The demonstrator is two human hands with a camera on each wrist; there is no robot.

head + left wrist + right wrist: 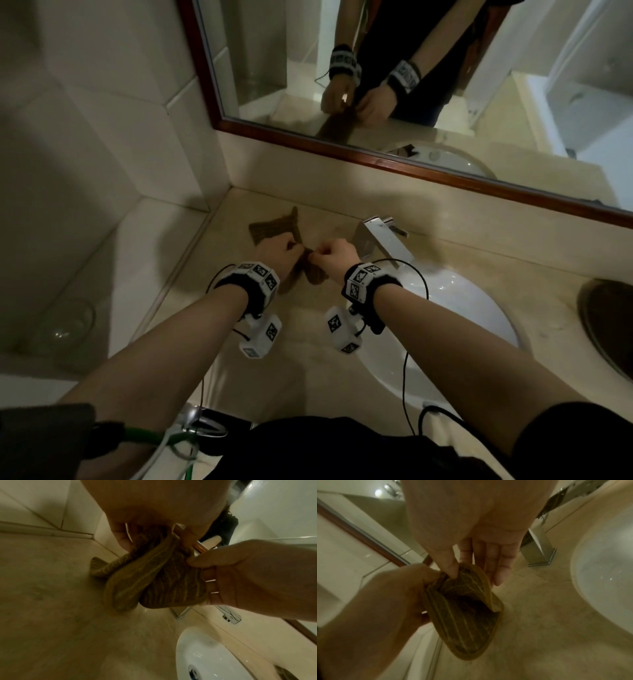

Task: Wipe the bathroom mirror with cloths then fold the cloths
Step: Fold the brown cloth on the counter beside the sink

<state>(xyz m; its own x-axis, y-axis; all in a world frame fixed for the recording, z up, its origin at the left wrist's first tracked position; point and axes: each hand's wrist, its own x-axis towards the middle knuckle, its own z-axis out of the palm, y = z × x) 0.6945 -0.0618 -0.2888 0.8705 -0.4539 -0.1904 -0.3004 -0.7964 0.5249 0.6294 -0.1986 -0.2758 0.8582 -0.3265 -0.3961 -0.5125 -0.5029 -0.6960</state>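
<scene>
A brown striped cloth [313, 274] hangs bunched between my two hands just above the beige counter [308, 359]. My left hand [291, 248] grips its left end with curled fingers. Close beside it my right hand [320, 255] pinches the other end. In the left wrist view the cloth [154, 581] droops in folds under my left hand [154, 539], with my right hand [248, 574] holding its edge. The right wrist view shows my right hand [471, 572] with its thumb on the cloth [462, 608]. A second brown cloth [274, 228] lies crumpled on the counter behind. The wood-framed mirror [445, 85] rises beyond.
A chrome faucet [380, 240] stands just right of my hands, above the white sink basin [462, 308]. A dark round object [606, 325] sits at the counter's right edge. Tiled wall closes the left side, with a glass vessel [68, 325] on a lower ledge.
</scene>
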